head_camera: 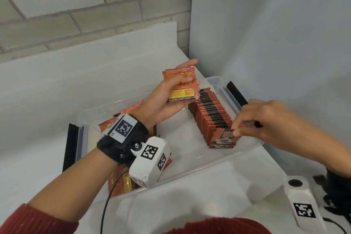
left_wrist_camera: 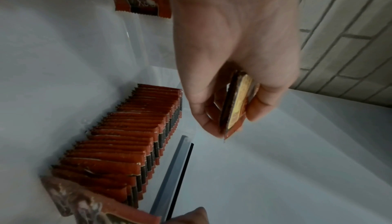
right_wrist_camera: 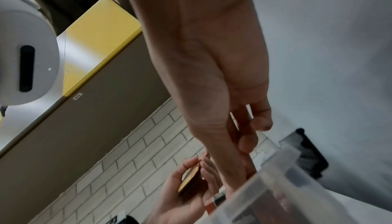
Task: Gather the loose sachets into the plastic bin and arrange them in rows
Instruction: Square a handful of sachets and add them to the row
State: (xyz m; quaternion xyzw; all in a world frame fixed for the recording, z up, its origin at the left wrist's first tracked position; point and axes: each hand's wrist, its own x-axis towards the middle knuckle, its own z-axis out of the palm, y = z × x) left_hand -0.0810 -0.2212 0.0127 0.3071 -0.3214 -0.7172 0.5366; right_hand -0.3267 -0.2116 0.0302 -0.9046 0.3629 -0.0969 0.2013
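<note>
A clear plastic bin [head_camera: 197, 169] sits on the white counter. Along its right side stands a long row of red and black sachets [head_camera: 210, 112], upright and packed close; the left wrist view shows the same row [left_wrist_camera: 127, 137]. My left hand [head_camera: 171, 99] is raised over the bin and grips a small stack of sachets [head_camera: 180, 85], seen edge-on in the left wrist view [left_wrist_camera: 235, 103]. My right hand [head_camera: 252, 123] pinches the top edge of one sachet [head_camera: 224, 138] that leans at the near end of the row. Loose sachets [head_camera: 121, 180] lie heaped in the bin's left part.
Black latch handles sit at both ends of the bin, left [head_camera: 71, 148] and right [head_camera: 237, 95]. A brick wall [head_camera: 76, 5] stands behind the counter and a plain white wall [head_camera: 275, 34] to the right. A white tagged device [head_camera: 302, 203] lies near right.
</note>
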